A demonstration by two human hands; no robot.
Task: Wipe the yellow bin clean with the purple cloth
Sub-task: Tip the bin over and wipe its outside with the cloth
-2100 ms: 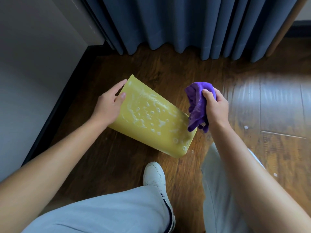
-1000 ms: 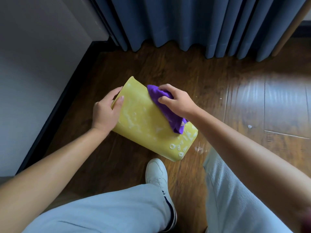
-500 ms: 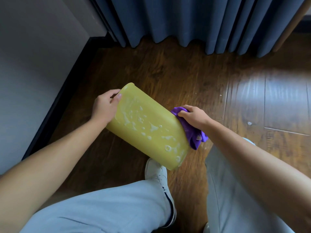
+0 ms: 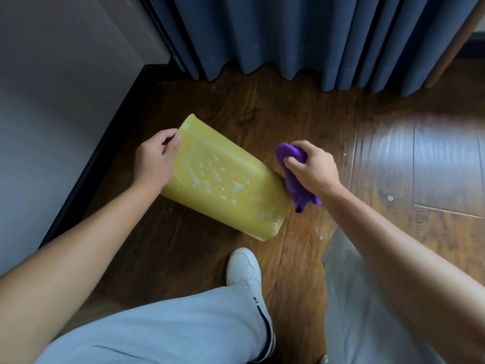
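The yellow bin (image 4: 228, 193) is held tilted on its side above the wooden floor, one broad wall facing me with white foam spots across it. My left hand (image 4: 154, 161) grips the bin's upper left edge, thumb on the facing wall. My right hand (image 4: 309, 166) is closed on the bunched purple cloth (image 4: 296, 179), which hangs down just off the bin's right side; whether it touches the bin I cannot tell. The bin's opening is hidden.
Dark wooden floor (image 4: 183, 258) lies under the bin. Blue curtains (image 4: 288, 35) hang at the back, a grey wall with dark skirting (image 4: 86, 179) runs along the left. My white shoe (image 4: 244, 269) and grey trouser legs fill the foreground.
My right hand with the cloth swept down the bin's face to its right side, then lifted slightly off it. My left hand kept hold while the bin tilted a little.
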